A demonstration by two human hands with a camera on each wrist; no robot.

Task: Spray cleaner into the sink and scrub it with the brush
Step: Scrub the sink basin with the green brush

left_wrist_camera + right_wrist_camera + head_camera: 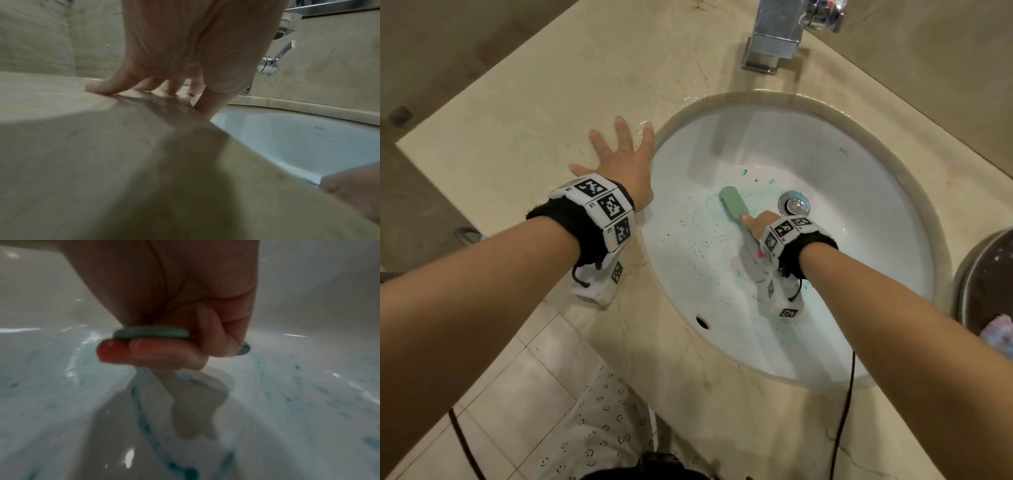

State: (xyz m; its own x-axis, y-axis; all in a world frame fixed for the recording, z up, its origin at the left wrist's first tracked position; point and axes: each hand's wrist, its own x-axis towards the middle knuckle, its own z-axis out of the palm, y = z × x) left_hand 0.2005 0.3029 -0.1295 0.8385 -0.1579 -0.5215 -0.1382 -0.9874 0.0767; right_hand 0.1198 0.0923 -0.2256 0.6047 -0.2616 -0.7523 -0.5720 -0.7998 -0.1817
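A person is leaning over a white oval sink (859,192) set into a beige marble counter (524,113), seen from above. The right hand (760,224) is reaching down into the basin, its fingers curled tight around the handle of a pale green brush (732,204), whose head is lying against the porcelain just left of the chrome drain (794,202). Teal cleaner (688,226) is speckling and smearing the basin floor around the brush. The left hand (621,159) is bracing on the counter just beside the sink's left rim, fingers spread flat and holding nothing; the surface under the fingertips is glistening wet. A chrome faucet (774,37) is standing behind the basin, and a dark bin (986,284) is sitting at the right edge. No spray bottle is in view. The scrubbing looks only partly done, since the far and right walls of the basin are showing no cleaner. The bracing palm could slide on the wet marble if weight shifts onto it. The brush handle, likely slick with cleaner, could twist or slip in the grip during a hard stroke. Strokes running right could knock the brush against the drain fitting.
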